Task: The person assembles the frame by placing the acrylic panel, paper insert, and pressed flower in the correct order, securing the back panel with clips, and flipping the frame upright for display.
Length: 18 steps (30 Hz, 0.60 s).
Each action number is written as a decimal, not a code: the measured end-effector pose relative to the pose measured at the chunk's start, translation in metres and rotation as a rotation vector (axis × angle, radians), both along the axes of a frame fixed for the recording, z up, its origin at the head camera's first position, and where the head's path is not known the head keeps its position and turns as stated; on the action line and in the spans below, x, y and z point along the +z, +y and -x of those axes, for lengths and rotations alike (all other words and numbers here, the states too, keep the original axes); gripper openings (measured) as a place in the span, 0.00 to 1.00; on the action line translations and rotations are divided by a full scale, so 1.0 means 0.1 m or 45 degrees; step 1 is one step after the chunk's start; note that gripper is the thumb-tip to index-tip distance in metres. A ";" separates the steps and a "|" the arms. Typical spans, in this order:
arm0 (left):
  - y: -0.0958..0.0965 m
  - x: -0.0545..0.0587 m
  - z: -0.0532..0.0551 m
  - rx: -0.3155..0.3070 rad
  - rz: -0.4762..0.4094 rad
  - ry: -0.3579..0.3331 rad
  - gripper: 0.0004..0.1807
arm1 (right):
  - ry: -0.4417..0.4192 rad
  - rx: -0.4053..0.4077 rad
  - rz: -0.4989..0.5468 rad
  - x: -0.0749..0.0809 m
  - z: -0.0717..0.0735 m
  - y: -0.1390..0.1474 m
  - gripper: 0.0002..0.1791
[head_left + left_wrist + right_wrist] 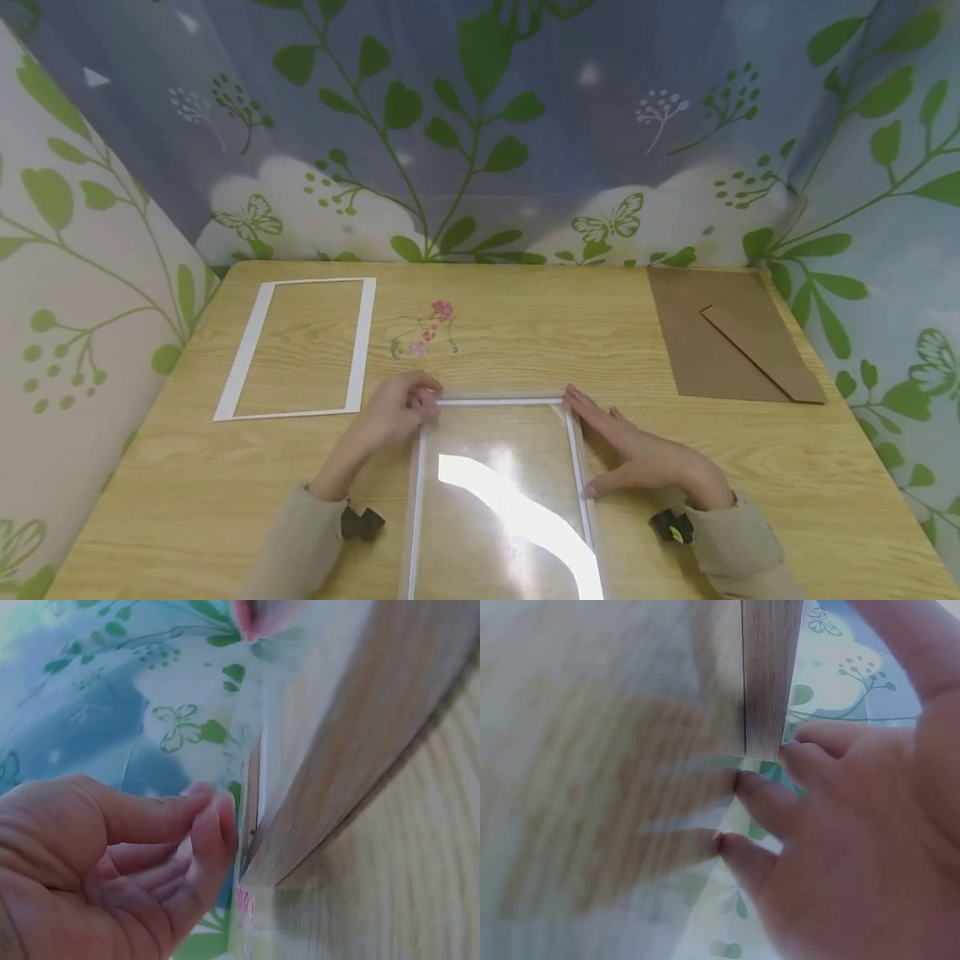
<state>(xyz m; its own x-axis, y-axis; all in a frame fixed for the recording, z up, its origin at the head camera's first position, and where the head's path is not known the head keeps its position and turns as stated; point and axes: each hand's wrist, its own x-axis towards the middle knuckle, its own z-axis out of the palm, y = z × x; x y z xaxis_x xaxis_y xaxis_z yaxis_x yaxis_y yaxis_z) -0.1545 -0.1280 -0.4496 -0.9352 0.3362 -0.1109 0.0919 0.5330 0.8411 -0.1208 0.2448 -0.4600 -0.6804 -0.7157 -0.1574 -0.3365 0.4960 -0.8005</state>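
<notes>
A picture frame (pixel 580 467) with wood-grain sides, a pale inner rim and a glossy clear pane (pixel 487 442) lies in front of me, its near end out of view. At its far left corner, my left hand (pixel 397 408) has its thumb and fingertips brought together. In the left wrist view these fingertips (pixel 217 806) appear close beside the frame side (pixel 322 780); whether anything thin and clear is between them, I cannot tell. My right hand (pixel 637 454) lies along the right side, fingers extended to the far right corner, thumb lower on that side.
A white rectangular mat (pixel 360 350) lies at the back left. Beside it are pink and green pressed flowers (pixel 431 329). A brown backing board (pixel 690 333) with a stand flap (pixel 765 358) lies at the back right. Patterned curtains (pixel 480 167) surround the wooden table (pixel 525 333).
</notes>
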 end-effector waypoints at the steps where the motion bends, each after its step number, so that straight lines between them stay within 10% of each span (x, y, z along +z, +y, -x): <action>1: -0.02 0.01 0.01 -0.007 -0.044 -0.033 0.16 | -0.003 -0.018 -0.002 0.00 0.00 0.00 0.64; 9: -0.14 -0.04 0.09 -0.052 -0.422 -0.308 0.14 | 0.158 -0.308 0.103 0.05 0.04 -0.09 0.41; 18: -0.14 -0.09 0.09 -0.063 -0.415 -0.275 0.14 | -0.185 -0.405 0.344 0.01 0.08 -0.20 0.33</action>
<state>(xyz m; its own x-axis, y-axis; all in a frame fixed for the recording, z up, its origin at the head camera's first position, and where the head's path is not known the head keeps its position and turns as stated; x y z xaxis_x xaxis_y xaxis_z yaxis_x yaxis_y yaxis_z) -0.1638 -0.1419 -0.4582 -0.8839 0.4301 -0.1835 -0.0871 0.2340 0.9683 -0.1293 0.2245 -0.4587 -0.8581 -0.5028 -0.1040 -0.0749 0.3231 -0.9434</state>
